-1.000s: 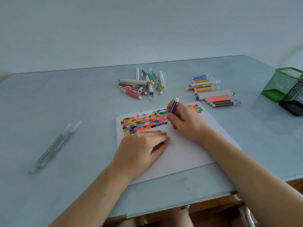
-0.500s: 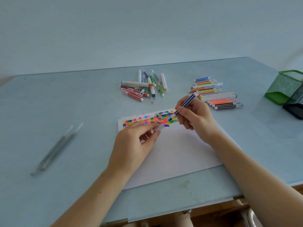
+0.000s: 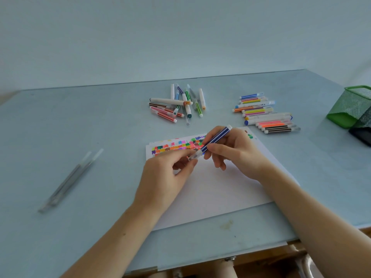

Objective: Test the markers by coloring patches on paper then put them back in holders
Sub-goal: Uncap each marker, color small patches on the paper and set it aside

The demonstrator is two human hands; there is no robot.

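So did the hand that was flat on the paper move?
Yes. The left hand lifted off the paper and went up toward the colored patches, pinching the clear cap on the blue marker.

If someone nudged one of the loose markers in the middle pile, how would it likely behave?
The marker pile holds slim, round barrels, so a nudged one would probably roll on the smooth table. They look like light plastic, likely stiff and easy to lift. Several lie crossed, so moving one may shift its neighbours.

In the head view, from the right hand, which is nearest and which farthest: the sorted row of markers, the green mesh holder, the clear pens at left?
From the right hand:
1. Sorted row of markers, just beyond it, right.
2. Green mesh holder, far right edge.
3. Clear pens, far left of the table.
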